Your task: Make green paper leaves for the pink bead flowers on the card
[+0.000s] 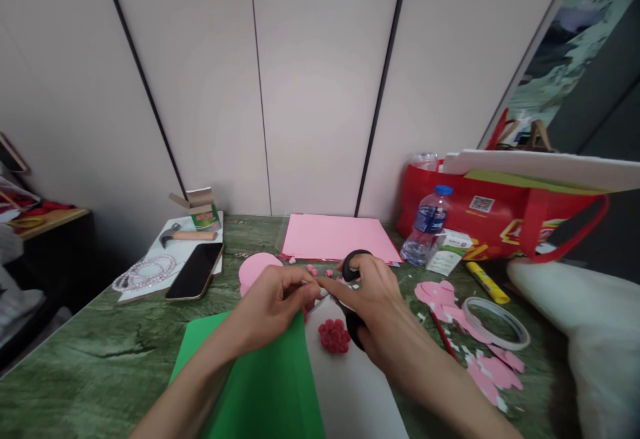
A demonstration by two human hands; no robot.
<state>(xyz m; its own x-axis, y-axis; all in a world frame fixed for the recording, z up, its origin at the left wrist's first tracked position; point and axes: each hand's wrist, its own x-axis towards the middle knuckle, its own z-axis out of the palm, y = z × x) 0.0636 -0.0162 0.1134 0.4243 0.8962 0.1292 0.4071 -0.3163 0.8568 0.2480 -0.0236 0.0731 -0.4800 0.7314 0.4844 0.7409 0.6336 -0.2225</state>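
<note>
Gripping black-handled scissors (346,268) in right hand (376,296), low centre over white sheet (363,396). Can make out handle loops; can't trace blades fully, partly covered by fingers and lost near left hand (273,300). Pinching with left hand, fingertips together just beside blades; can't tell what, if anything, is between them. Just below, on white sheet: red flower-like cluster (334,336), in full view. To the left, green sheet (273,386), partly under left forearm, cut off at bottom edge. Behind hands, on tabletop (113,352): pink sheets (337,236), plus small pink bits, partly blocked by fingers. At right: pink scraps (483,376), tape ring (520,340), yellow tube (487,282). Can't read print on bottle (425,226).
</note>
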